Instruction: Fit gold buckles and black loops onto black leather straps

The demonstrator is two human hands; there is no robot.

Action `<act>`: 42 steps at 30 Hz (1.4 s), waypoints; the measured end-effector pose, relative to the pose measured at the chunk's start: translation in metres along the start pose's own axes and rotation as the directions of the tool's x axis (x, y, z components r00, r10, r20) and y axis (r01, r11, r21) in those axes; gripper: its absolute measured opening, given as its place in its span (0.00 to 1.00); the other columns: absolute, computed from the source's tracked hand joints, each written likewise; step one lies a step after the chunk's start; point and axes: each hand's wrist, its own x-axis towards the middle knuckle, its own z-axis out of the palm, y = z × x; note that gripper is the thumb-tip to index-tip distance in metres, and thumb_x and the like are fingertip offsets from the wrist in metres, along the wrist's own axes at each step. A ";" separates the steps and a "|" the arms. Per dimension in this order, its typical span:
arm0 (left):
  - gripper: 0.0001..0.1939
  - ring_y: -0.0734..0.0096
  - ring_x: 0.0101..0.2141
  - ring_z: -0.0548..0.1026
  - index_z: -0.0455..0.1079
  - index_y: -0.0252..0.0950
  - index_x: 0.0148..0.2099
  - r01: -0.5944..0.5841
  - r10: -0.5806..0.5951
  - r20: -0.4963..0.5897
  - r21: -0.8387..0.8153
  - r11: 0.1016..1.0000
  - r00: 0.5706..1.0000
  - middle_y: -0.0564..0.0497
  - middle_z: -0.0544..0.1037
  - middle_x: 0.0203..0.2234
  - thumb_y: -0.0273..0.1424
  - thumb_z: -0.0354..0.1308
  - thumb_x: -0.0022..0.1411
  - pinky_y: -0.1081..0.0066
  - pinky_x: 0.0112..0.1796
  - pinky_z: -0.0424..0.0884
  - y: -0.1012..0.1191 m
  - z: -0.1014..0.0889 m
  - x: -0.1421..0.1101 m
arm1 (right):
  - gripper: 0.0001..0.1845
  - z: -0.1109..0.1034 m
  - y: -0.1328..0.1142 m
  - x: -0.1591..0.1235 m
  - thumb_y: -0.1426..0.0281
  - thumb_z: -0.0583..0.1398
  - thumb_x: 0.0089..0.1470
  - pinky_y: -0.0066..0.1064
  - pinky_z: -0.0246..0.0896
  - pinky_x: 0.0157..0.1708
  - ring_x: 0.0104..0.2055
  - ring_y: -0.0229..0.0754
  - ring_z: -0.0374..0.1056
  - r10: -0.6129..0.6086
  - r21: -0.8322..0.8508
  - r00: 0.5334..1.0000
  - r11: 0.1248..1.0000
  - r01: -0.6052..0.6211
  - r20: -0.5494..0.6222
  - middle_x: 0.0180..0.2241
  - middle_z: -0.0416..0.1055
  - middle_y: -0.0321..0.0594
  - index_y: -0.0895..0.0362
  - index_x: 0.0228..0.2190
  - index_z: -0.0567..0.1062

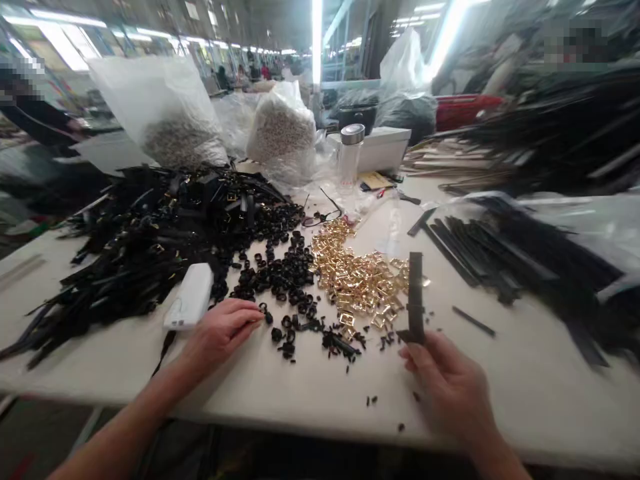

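My right hand (447, 383) is closed on the lower end of a black strap (415, 297), which stands upright over the white table (525, 393). My left hand (223, 333) lies on the table with its fingers together, the tips reaching the edge of a spread of small black loops (283, 270); whether it pinches one I cannot tell. A heap of gold buckles (357, 280) lies between the loops and the strap. A white phone-like device (189, 297) rests just left of my left hand.
A big pile of finished black straps (145, 247) fills the left. Loose black strips (500, 250) lie on plastic at right. Clear bags of small parts (283, 127), a glass jar (351, 153) and a white box (387, 147) stand behind. Another person (35, 113) is at far left.
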 end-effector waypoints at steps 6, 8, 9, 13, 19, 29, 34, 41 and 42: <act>0.07 0.68 0.36 0.75 0.76 0.37 0.36 -0.137 0.150 0.158 -0.089 0.987 0.976 0.49 0.79 0.34 0.27 0.56 0.64 0.69 0.39 0.71 0.024 0.013 0.032 | 0.16 0.000 0.000 0.001 0.57 0.58 0.56 0.25 0.69 0.24 0.22 0.39 0.72 0.019 -0.001 1.000 1.000 -0.019 -0.002 0.25 0.76 0.38 0.57 0.37 0.74; 0.06 0.67 0.36 0.75 0.76 0.37 0.35 -0.121 0.135 0.190 -0.083 0.989 0.972 0.49 0.78 0.34 0.26 0.58 0.62 0.69 0.38 0.71 0.029 0.014 0.040 | 0.16 0.000 0.000 0.001 0.57 0.59 0.56 0.26 0.69 0.24 0.22 0.39 0.72 0.017 0.012 1.000 1.000 -0.017 0.001 0.25 0.76 0.38 0.57 0.37 0.74; 0.05 0.67 0.36 0.75 0.76 0.37 0.35 -0.104 0.117 0.198 -0.076 0.992 0.973 0.49 0.78 0.34 0.26 0.59 0.61 0.69 0.38 0.71 0.030 0.014 0.043 | 0.16 0.000 0.000 0.002 0.57 0.58 0.56 0.26 0.69 0.24 0.22 0.39 0.72 0.015 0.021 1.000 1.000 -0.015 -0.001 0.24 0.76 0.38 0.57 0.37 0.74; 0.09 0.66 0.39 0.75 0.76 0.39 0.42 -0.123 0.129 0.259 -0.041 0.992 0.957 0.48 0.78 0.38 0.25 0.57 0.61 0.68 0.41 0.71 0.032 0.017 0.050 | 0.15 -0.001 -0.001 0.002 0.57 0.58 0.57 0.27 0.69 0.25 0.23 0.39 0.72 0.026 0.037 1.000 0.999 -0.026 0.007 0.25 0.76 0.39 0.57 0.36 0.73; 0.06 0.66 0.36 0.74 0.75 0.37 0.38 -0.137 0.129 0.377 -0.005 0.991 0.917 0.49 0.77 0.33 0.23 0.58 0.59 0.69 0.39 0.69 0.032 0.022 0.062 | 0.15 -0.002 -0.001 0.002 0.58 0.59 0.56 0.27 0.69 0.24 0.23 0.39 0.72 0.024 0.066 1.000 0.998 -0.024 0.004 0.25 0.76 0.38 0.57 0.36 0.73; 0.06 0.74 0.25 0.70 0.70 0.35 0.29 0.479 -0.325 0.352 -0.677 0.559 0.878 0.53 0.74 0.25 0.32 0.62 0.55 0.75 0.27 0.65 0.054 0.028 0.059 | 0.11 0.008 -0.021 0.001 0.61 0.57 0.58 0.25 0.68 0.25 0.23 0.37 0.70 0.022 0.205 1.000 0.978 -0.024 0.012 0.24 0.74 0.37 0.57 0.32 0.72; 0.13 0.74 0.28 0.74 0.70 0.34 0.27 0.530 -0.384 0.521 -0.843 -0.091 0.762 0.51 0.77 0.26 0.34 0.71 0.45 0.77 0.30 0.69 0.077 0.040 0.073 | 0.08 0.027 -0.054 0.013 0.65 0.56 0.58 0.25 0.65 0.23 0.24 0.37 0.71 -0.116 0.260 0.982 0.963 0.075 0.147 0.24 0.74 0.37 0.57 0.32 0.72; 0.12 0.76 0.28 0.73 0.72 0.33 0.26 0.434 -0.343 0.456 -0.890 -0.143 0.822 0.52 0.75 0.24 0.34 0.71 0.47 0.78 0.32 0.70 0.097 0.053 0.079 | 0.11 0.051 -0.068 0.030 0.63 0.56 0.60 0.24 0.62 0.23 0.22 0.35 0.69 -0.139 0.289 0.961 0.955 0.066 0.241 0.24 0.74 0.36 0.57 0.33 0.72; 0.12 0.76 0.28 0.73 0.72 0.33 0.26 0.426 -0.344 0.443 -0.896 -0.130 0.828 0.52 0.75 0.24 0.34 0.71 0.48 0.78 0.32 0.70 0.097 0.054 0.079 | 0.11 0.052 -0.068 0.031 0.63 0.55 0.61 0.24 0.62 0.23 0.22 0.34 0.69 -0.148 0.274 0.957 0.959 0.076 0.251 0.24 0.75 0.36 0.57 0.33 0.72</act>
